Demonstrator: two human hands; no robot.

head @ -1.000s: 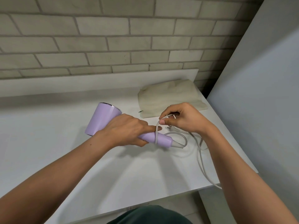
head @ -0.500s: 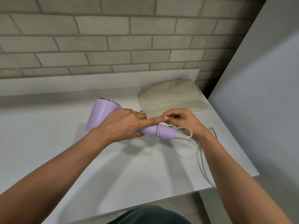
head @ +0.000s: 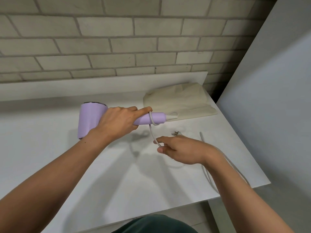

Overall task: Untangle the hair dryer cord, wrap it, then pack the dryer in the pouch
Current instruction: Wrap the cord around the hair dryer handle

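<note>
1. Table (head: 50, 148): white, flat-topped, with a low white upstand along the back, set against a pale grey brick wall (head: 117, 39).

2. Hair dryer (head: 90, 120): lilac plastic, short cylindrical barrel with a straight handle. It is left of centre, held clear of the table top with its shadow beneath. The barrel's axis runs away from the person, the dark-rimmed end on the far side. The handle's long axis lies nearly level, left to right, and its tip points right toward item 6.

3. Left hand (head: 117, 121): grips the dryer where barrel meets handle, fingers curled over the top. The index finger reaches along the handle and presses on the cord.

4. Cord (head: 152, 130): thin, white, rubbery. One turn is looped around the handle. From there it drops to the right hand, and the slack trails over the table's right edge.

5. Right hand (head: 181, 148): low over the table, right of centre. Thumb and fingers pinch the cord just below the loop.

6. Pouch (head: 181, 101): cream fabric, lying flat and creased at the back right of the table, just behind the handle tip.

7. Plug (head: 176, 133): white, metal pins showing, lying on the table just beyond the right hand.

8. Panel (head: 269, 98): plain grey, standing at the far right.
</note>
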